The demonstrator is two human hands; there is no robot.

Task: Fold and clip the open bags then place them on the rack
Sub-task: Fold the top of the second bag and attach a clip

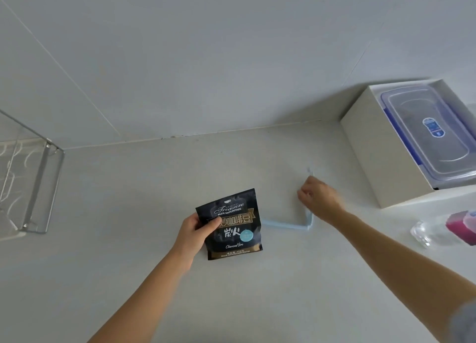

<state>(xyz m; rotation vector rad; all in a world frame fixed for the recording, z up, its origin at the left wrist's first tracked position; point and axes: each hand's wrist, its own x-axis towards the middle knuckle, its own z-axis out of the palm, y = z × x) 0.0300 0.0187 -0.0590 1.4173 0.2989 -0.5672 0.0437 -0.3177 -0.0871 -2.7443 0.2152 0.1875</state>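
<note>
The left hand (198, 229) pinches the black coffee bag (230, 224) upright on the bench (128, 188). The right hand (318, 197), blurred, curls around a pale blue clip (288, 224) lying beside the bag. The bag looks folded but not yet clipped; the rack (33, 183) waits far left.

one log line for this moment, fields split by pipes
left hand holds coffee bag | right hand on blue clip | rack far left

I see a black bag (230, 225) with gold lettering, pale blue clips (288, 224), a white box (381, 160), and a grey-white table (159, 185).
</note>
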